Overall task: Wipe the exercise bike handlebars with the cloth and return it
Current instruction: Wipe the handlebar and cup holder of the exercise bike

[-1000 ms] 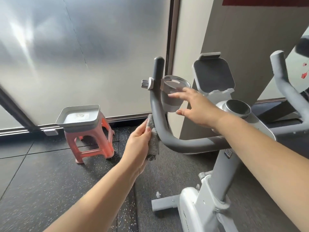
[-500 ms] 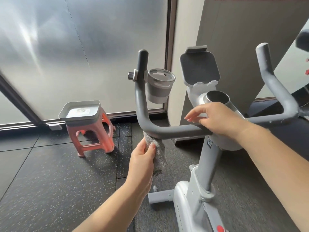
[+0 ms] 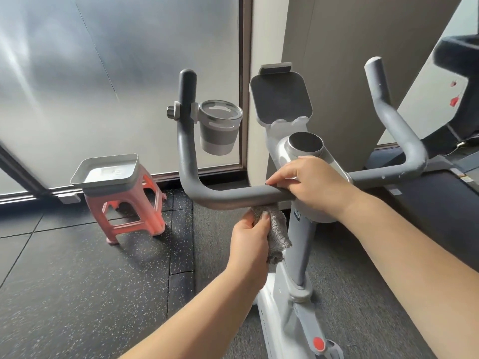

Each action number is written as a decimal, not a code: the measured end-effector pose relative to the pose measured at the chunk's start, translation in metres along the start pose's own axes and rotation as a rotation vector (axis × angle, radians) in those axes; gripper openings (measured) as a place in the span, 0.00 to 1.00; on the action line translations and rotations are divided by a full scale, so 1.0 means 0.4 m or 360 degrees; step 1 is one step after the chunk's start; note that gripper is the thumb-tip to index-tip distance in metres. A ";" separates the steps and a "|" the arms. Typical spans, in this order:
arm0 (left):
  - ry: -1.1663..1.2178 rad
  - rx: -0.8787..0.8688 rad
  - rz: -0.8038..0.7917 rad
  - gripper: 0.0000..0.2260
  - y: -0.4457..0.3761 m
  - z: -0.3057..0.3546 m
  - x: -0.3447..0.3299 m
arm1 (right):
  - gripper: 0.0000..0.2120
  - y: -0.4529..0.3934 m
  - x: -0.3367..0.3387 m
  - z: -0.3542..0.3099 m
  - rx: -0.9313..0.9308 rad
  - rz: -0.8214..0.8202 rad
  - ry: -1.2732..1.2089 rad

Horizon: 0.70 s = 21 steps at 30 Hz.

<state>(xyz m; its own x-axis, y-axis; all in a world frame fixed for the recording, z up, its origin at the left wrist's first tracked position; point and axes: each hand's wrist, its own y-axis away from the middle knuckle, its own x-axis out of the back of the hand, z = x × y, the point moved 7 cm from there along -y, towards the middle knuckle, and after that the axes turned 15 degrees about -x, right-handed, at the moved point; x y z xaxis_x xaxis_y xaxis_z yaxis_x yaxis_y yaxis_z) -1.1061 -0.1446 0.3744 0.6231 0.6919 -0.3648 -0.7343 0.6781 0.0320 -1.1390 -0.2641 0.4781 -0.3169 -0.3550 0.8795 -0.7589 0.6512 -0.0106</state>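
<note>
Now cloth [image 3: 272, 226] sits bunched under handlebars [image 3: 241, 196], touching crossbar's underside, pinched in our left hand [image 3: 250, 242]. Right hand [image 3: 315, 185] curls over crossbar at 1 o'clock from cloth, bracing. We should press cloth upward, wrap it round tube, sweep toward left upright. Tray [image 3: 105, 172] on pink stool [image 3: 129, 213] waits at 9 o'clock, likely return spot.
</note>
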 end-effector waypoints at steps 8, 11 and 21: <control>0.0279 0.0092 -0.0017 0.11 0.001 0.008 -0.063 | 0.10 -0.005 -0.009 0.008 -0.0007 0.0010 -0.0044; 0.0468 0.0081 0.0054 0.11 0.009 0.033 -0.037 | 0.12 0.000 -0.011 0.004 -0.0023 -0.0001 -0.0021; 0.0256 -0.0231 0.0419 0.09 0.062 0.123 0.157 | 0.12 0.021 -0.005 -0.008 -0.0024 0.0006 0.0008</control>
<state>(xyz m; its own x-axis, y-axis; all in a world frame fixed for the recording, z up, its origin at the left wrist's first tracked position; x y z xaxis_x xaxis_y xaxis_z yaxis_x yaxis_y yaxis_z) -1.0719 -0.0723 0.3983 0.3650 0.7826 -0.5043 -0.9022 0.4311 0.0161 -1.1427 -0.2559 0.4778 -0.3170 -0.3493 0.8818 -0.7488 0.6627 -0.0067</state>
